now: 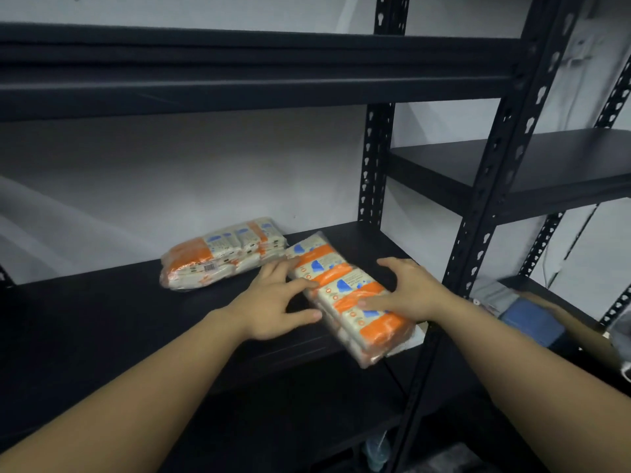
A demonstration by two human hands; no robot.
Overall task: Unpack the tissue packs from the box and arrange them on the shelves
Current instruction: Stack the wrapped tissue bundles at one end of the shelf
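Observation:
An orange and white tissue pack [345, 288] lies slanted on the black shelf [102, 302], its near end hanging over the front edge. My left hand [276, 302] presses its left side, fingers spread. My right hand [406, 288] rests on top of its right side. A second tissue pack [222, 257] lies flat further back on the same shelf, to the left, its corner close to the held pack. The box is out of view.
A black upright post [478, 233] stands right of my right hand. Another black shelf [546, 165] sits higher at the right, and an upper shelf [239, 70] spans overhead. Another person's arm with a blue sleeve [532, 319] reaches in at the right.

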